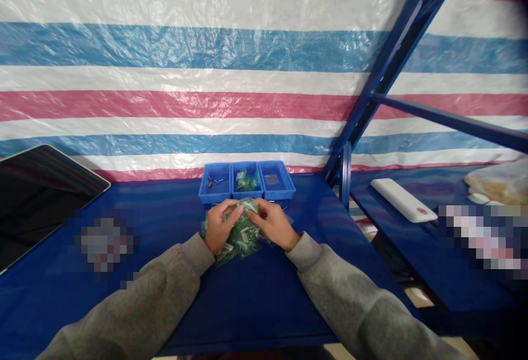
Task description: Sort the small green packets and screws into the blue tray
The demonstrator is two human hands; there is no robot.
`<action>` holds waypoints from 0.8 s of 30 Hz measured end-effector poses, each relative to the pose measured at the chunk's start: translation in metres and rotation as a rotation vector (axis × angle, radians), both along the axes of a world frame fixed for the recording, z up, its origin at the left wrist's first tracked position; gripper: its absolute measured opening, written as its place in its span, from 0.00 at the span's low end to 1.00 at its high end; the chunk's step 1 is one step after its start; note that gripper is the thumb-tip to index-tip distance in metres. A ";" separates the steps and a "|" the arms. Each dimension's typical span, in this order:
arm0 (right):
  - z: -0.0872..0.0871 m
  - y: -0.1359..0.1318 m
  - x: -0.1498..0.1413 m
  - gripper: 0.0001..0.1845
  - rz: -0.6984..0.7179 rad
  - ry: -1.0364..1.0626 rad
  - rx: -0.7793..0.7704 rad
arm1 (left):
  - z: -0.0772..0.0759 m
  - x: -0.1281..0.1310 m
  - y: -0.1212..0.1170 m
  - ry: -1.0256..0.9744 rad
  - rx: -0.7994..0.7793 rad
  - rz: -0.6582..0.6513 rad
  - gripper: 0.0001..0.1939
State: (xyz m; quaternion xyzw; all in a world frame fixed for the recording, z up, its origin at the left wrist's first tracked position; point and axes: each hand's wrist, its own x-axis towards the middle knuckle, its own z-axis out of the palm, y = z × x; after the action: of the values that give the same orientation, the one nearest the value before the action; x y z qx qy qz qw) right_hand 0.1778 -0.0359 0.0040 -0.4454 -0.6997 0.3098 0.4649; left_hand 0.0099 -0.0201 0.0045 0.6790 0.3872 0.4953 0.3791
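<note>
Both my hands pinch a small green-tinted plastic bag [248,204] between thumbs and fingers, just in front of the bins. My left hand [221,223] grips its left side and my right hand [273,222] its right side. What the bag holds is too small to make out. Beneath the hands lies a pile of similar green bags [244,239] with small metal and white parts showing through. Beyond stand three blue bins: the left bin [215,196] has a few metal pins, the middle bin [247,195] green bags, the right bin [284,190] small thin metal pieces.
A dark-screened panel with a pale frame [45,200] rests at the left of the blue table [247,310]. A blurred object lies near it. On the right are a slanted blue metal post [381,74], another table with a white oblong device [402,200], and a clear plastic bag [499,181].
</note>
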 end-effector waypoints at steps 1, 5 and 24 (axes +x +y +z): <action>0.001 0.000 0.000 0.08 0.003 -0.013 0.002 | 0.000 0.000 0.000 0.005 0.004 0.003 0.10; 0.003 0.000 0.000 0.06 0.006 -0.062 0.002 | -0.002 -0.001 0.001 0.001 0.030 0.028 0.09; 0.001 0.001 0.000 0.04 -0.040 -0.026 -0.004 | -0.002 -0.001 0.001 0.060 0.037 -0.011 0.11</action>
State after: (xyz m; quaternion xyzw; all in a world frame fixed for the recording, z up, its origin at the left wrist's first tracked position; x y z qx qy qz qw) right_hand 0.1783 -0.0348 0.0050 -0.4643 -0.6961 0.2960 0.4607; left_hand 0.0087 -0.0196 0.0023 0.7025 0.3856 0.4796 0.3574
